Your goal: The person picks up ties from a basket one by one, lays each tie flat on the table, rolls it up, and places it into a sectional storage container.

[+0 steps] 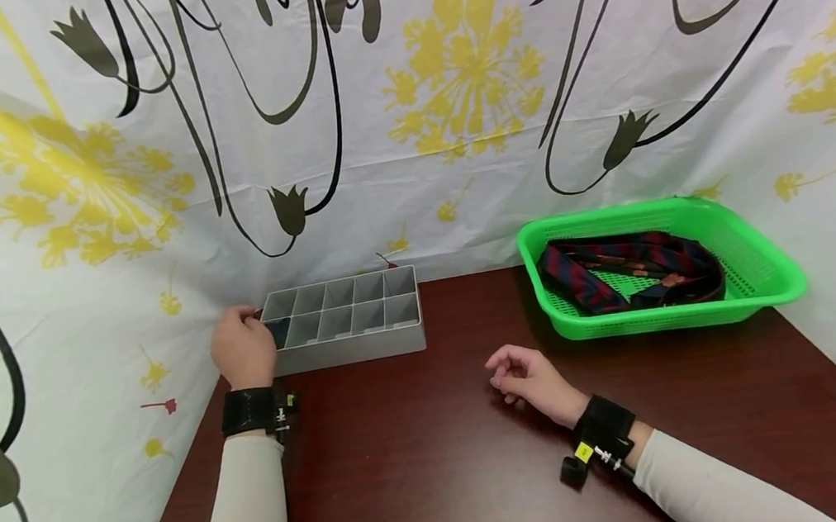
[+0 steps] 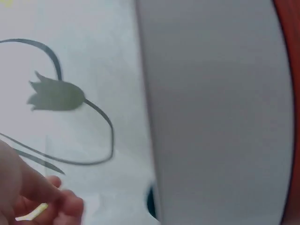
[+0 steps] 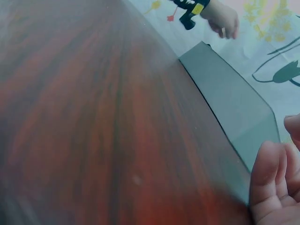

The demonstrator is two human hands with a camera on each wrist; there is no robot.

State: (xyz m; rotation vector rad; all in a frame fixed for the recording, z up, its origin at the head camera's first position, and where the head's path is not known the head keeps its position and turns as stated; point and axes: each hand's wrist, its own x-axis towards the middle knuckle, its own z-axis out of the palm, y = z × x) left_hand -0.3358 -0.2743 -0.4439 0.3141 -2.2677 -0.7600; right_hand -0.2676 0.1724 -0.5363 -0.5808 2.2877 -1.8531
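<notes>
A grey divided organizer box [image 1: 351, 351] stands at the back left of the table, its compartments facing up. In its front left compartment lies a dark blue, cloth-like item [image 1: 279, 331], partly hidden by my left hand [image 1: 244, 348]. That hand hovers at the box's left end, fingers loosely bent, nothing visible between them. From the left wrist, a dark teal edge [image 2: 151, 201] peeks over the rim near the fingertips. Over the middle of the table, my right hand [image 1: 533, 379] hangs relaxed with loosely curled fingers and holds nothing.
A green plastic basket [image 1: 662, 320] stands at the back right, holding loosely coiled dark red and navy striped neckties [image 1: 587, 283]. White fabric with a flower print [image 1: 369, 215] hangs behind and on both sides of the dark brown table [image 1: 406, 461].
</notes>
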